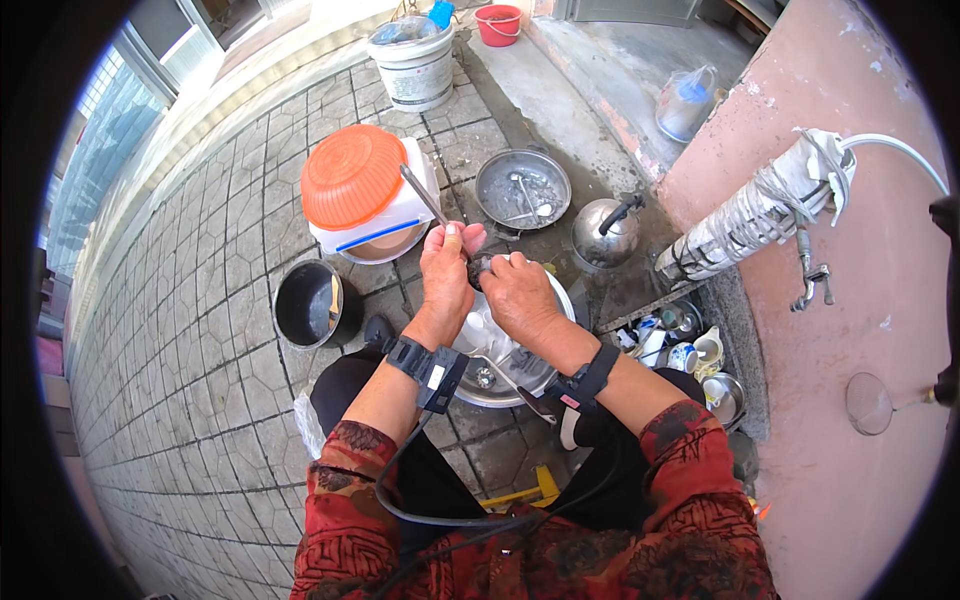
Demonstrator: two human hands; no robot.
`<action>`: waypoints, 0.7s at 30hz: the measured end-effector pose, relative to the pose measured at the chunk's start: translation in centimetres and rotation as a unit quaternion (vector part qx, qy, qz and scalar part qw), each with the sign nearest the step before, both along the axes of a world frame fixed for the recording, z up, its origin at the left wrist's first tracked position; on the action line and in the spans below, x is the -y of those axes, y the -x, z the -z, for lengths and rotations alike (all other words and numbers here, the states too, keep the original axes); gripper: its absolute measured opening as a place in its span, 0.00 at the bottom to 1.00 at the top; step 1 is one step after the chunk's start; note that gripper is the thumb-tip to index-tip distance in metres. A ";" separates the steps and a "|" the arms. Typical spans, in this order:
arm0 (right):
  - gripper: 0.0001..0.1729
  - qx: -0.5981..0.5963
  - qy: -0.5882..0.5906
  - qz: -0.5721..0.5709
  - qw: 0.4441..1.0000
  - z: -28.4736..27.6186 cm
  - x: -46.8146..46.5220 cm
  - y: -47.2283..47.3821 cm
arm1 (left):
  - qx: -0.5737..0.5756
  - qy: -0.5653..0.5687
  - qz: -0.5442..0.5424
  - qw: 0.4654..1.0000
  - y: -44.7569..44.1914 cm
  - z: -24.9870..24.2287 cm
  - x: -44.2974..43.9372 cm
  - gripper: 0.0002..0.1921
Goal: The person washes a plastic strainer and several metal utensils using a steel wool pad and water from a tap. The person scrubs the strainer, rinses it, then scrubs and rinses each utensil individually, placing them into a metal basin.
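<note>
Both hands meet above a wide metal basin (566, 300) on the paving. My left hand (448, 274) is closed round a long, dark utensil handle (424, 195) that points up and to the left. At the utensil's lower, dark end, my right hand (517, 289) pinches a small greyish pad (482, 264); its exact kind cannot be told. White dishes (474, 330) lie in the basin, partly hidden by the hands. A ladle or spoon with a dark handle (536, 405) rests across the basin's near rim, beside a shiny scourer-like ball (485, 377).
A black pot (281, 304) stands left, near an orange plastic basket (349, 176) on a white container. Beyond are a metal pan (484, 187), a kettle (592, 244) and a white bucket (415, 75). Crockery (681, 358) sits right, below a wall tap (810, 281).
</note>
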State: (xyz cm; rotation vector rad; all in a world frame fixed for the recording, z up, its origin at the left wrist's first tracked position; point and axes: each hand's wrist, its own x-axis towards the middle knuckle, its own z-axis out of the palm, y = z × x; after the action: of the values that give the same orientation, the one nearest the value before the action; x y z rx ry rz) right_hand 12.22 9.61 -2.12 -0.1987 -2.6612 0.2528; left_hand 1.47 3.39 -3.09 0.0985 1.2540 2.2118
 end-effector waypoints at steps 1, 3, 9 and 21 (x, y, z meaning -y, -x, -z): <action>0.01 -0.005 0.021 -0.013 1.000 0.3 0.1 0.1 | -0.001 -0.001 -0.002 1.000 -0.2 0.1 0.0 0.08; 0.02 -0.036 0.024 0.000 0.999 0.8 -0.3 0.4 | 0.011 0.009 0.016 1.000 -0.8 0.2 -0.1 0.08; 0.02 0.022 -0.055 0.061 0.996 1.0 -2.4 0.5 | 0.030 0.045 0.016 0.998 -1.2 0.2 -0.2 0.08; 0.03 0.000 0.011 0.064 0.998 1.0 -1.8 0.9 | -0.007 0.031 0.021 0.999 -1.7 0.4 -0.6 0.09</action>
State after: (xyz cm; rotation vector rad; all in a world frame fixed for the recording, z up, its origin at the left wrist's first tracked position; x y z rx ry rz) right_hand 11.31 11.39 -3.08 -0.3752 -2.6340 0.2400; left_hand 3.13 3.96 -3.50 0.1145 1.3142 2.1381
